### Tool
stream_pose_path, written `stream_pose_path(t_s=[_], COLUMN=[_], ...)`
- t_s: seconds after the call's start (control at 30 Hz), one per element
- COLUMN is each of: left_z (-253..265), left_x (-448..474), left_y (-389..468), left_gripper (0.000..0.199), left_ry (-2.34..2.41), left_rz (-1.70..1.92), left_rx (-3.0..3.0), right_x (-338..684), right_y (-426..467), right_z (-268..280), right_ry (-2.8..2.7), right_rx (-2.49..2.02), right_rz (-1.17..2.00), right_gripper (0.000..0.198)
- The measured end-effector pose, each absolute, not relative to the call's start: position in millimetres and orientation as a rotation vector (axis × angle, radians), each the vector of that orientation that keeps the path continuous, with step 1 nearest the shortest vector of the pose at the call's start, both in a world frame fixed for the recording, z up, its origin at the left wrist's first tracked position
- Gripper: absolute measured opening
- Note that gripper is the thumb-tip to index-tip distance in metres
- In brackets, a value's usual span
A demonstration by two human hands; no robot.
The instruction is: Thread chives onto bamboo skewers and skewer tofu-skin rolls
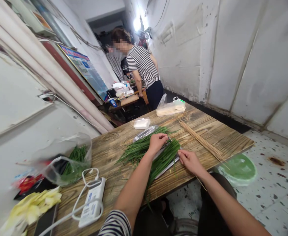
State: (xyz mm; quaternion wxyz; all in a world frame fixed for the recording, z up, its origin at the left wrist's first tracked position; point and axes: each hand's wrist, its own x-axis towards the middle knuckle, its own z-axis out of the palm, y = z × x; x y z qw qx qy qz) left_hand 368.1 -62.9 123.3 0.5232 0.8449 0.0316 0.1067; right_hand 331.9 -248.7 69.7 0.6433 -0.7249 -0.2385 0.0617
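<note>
Long green chives (165, 160) lie in two bunches on a metal tray (167, 167) on the wooden table. My left hand (158, 142) is over the bunches, its fingers pinched at the ends of some chives; the fingertips are partly hidden. My right hand (189, 160) is closed at the right edge of the nearer bunch. A thin bamboo skewer (201, 183) sticks out below that hand, pointing toward me, and its other end is hidden by the fingers. More bamboo skewers (200, 139) lie in a loose bundle to the right.
Behind the chives are a metal lid or tray (145, 132), a white box (142, 123) and a plastic bag of pale food (171, 108). At left are a bag of greens (76, 160) and a power strip (92, 201). A person (144, 68) stands beyond; a green basin (239, 168) is on the floor.
</note>
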Motion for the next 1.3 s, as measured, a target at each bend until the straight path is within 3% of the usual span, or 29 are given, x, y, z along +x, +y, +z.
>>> stream_pose_path(t_s=[1.3], left_z=[129], left_x=[359], left_y=[-69], left_gripper=[0.015], left_ry=[0.03], left_rz=[0.395], left_rx=[2.133], right_x=[332], right_y=[-249], right_z=[65], right_ry=[-0.526], right_rx=[-1.648], right_rz=[0.105], right_gripper=[0.048])
